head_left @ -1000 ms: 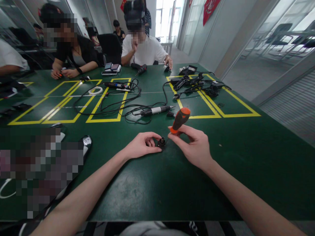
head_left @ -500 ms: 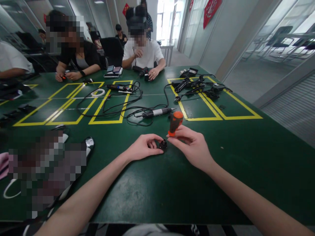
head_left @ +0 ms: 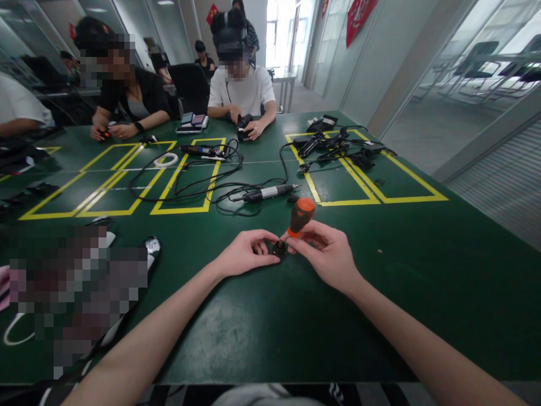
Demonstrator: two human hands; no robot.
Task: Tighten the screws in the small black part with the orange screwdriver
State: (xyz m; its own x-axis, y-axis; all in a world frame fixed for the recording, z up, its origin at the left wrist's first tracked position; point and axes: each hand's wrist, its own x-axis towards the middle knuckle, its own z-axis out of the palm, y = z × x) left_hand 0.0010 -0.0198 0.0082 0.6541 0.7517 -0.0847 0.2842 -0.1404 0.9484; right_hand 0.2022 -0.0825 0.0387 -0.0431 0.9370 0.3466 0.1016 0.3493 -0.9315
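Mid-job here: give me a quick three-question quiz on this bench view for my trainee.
1. Which hand holds the orange-handled screwdriver?
2. True or false: the left hand steadies the small black part on the green table.
3. Just beyond the hands lies: A) a corded electric screwdriver B) a hammer C) a drill press.

Key:
1. The right hand.
2. True.
3. A.

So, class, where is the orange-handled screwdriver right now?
In the head view, the orange-handled screwdriver stands near the table's middle, held by the right hand, tip down on the small black part that the left hand steadies.
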